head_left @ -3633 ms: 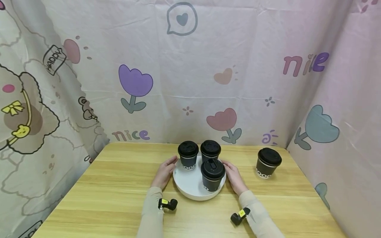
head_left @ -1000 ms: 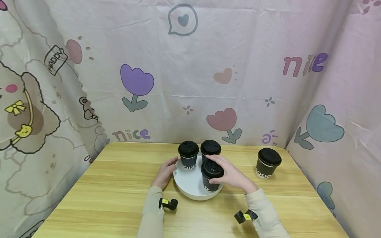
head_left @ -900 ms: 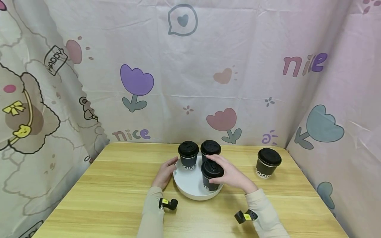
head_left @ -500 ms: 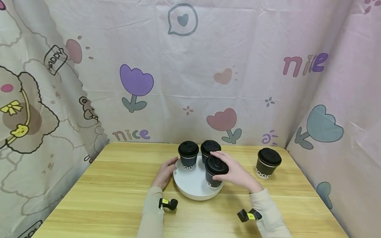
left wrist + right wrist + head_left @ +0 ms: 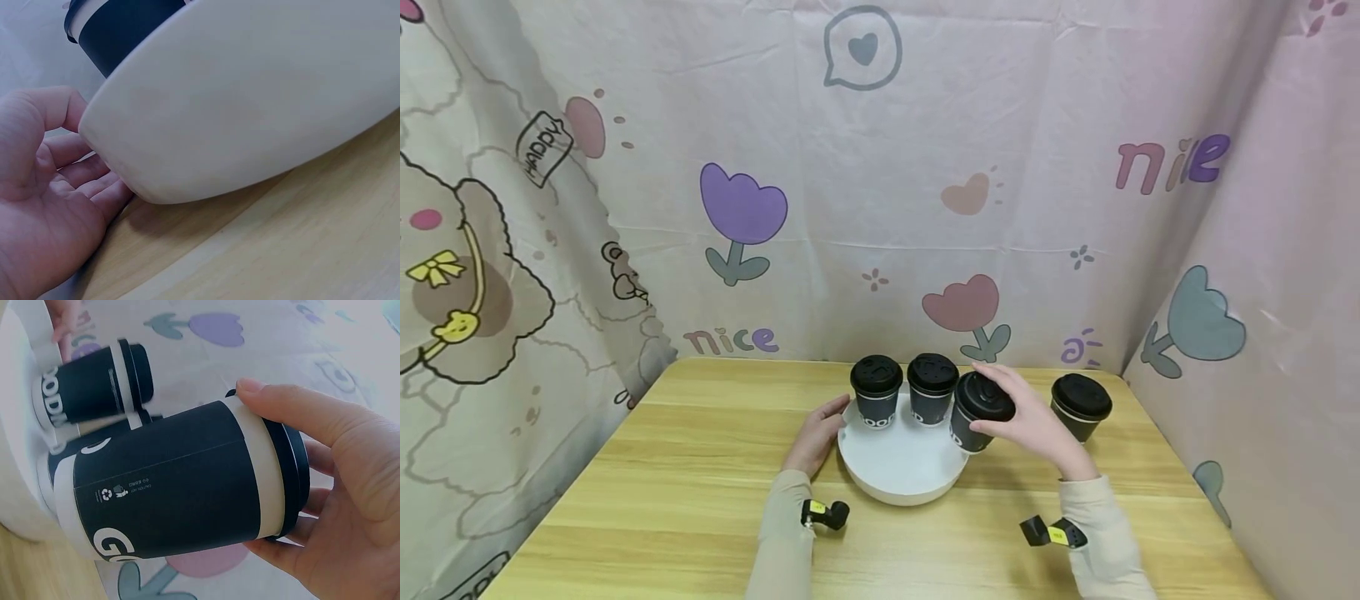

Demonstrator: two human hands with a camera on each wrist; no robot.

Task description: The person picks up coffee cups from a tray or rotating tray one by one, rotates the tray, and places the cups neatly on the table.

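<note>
A round white plate [image 5: 902, 467] with a raised rim stands on the table. Two black lidded paper coffee cups remain on it, a left one [image 5: 877, 396] and a right one [image 5: 931, 400]. My left hand [image 5: 814, 437] holds the plate's left edge; in the left wrist view, the thumb is at the rim and the fingers are against the underside. My right hand [image 5: 1030, 421] grips a third coffee cup [image 5: 169, 481] around its lid and upper sleeve. That cup is tilted over the plate's right edge, apparently raised.
A fourth black coffee cup [image 5: 1080, 407] stands on the wooden table [image 5: 700, 467] to the right, partly behind my right hand. A printed curtain [image 5: 865, 167] hangs behind the table and along both sides.
My right hand left the plate's edge, took hold of the front coffee cup, and moved it rightward and back to the plate's edge. The left hand and plate stayed put.
</note>
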